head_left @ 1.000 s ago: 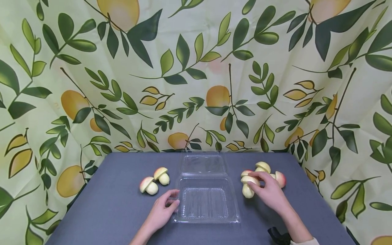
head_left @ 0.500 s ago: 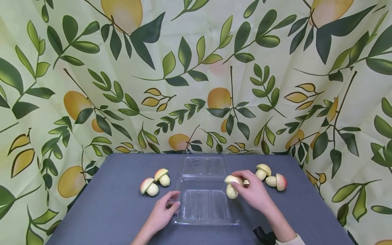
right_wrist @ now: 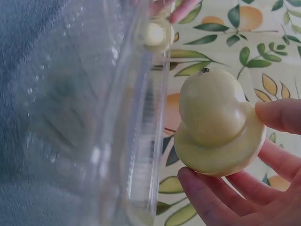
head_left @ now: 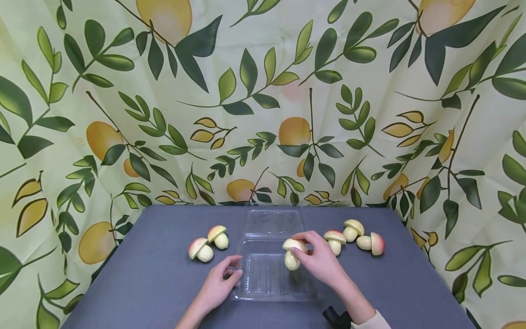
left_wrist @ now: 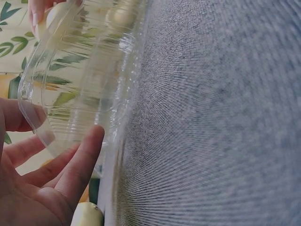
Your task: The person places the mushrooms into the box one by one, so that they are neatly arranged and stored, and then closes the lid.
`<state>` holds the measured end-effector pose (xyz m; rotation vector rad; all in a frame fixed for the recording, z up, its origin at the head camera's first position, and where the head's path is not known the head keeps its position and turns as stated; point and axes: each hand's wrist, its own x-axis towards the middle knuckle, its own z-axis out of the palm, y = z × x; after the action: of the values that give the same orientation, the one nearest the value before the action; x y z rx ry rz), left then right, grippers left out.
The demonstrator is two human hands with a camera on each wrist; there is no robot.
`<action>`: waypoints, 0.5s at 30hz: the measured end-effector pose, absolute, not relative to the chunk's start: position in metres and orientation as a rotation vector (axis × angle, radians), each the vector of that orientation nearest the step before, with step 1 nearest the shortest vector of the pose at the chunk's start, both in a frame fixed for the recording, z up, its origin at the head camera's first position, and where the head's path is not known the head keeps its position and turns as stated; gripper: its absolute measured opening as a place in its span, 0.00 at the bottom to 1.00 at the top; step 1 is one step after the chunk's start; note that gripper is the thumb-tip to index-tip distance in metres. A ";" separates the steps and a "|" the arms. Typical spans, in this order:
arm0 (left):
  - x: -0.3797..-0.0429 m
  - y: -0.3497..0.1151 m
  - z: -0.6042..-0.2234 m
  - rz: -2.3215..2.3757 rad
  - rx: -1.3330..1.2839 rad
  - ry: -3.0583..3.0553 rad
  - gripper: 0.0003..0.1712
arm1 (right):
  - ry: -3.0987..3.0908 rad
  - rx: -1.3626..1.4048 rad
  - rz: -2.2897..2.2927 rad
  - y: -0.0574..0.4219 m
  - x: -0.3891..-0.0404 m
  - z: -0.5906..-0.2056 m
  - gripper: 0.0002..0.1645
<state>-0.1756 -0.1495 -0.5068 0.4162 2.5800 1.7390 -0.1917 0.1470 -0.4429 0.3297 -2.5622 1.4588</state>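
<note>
My right hand (head_left: 322, 258) grips a toy mushroom (head_left: 291, 261) by its cap, with the pale stem pointing down. It is over the right part of a clear plastic container (head_left: 246, 297). In the right wrist view, the thumb and fingers pinch the cap of this mushroom (right_wrist: 211, 110); the container wall (right_wrist: 141, 155) is to one side. My left hand (head_left: 218, 281) is at the container's left edge, its relaxed fingers (left_wrist: 82, 162) against the clear plastic. The hinged lid (head_left: 274, 222) lies folded back, away from me.
Two red-capped mushrooms (head_left: 200, 250) (head_left: 218, 236) lie left of the container. Three more, a near one (head_left: 334, 241), a far one (head_left: 352, 230) and a tipped one (head_left: 371, 243), are on the right. A leaf-patterned cloth (head_left: 263, 114) hangs behind the grey table (head_left: 135, 274).
My right hand has carried the mushroom leftward from the right group to above the container, uncovering another mushroom there. The left hand stays at the container's edge.
</note>
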 end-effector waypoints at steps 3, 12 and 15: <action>-0.175 -0.150 -0.507 1.734 0.414 2.581 0.23 | -2.549 0.341 1.483 0.139 -0.191 -0.446 0.15; -0.175 -0.149 -0.506 1.719 0.439 2.601 0.23 | -2.538 0.397 1.430 0.116 -0.195 -0.457 0.14; -0.175 -0.149 -0.506 1.722 0.434 2.592 0.23 | -2.546 0.402 1.412 0.108 -0.196 -0.462 0.14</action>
<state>-0.1751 -0.1487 -0.5056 0.4345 2.5918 1.7216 -0.1964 0.1084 -0.4621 0.4022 -2.5460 1.4119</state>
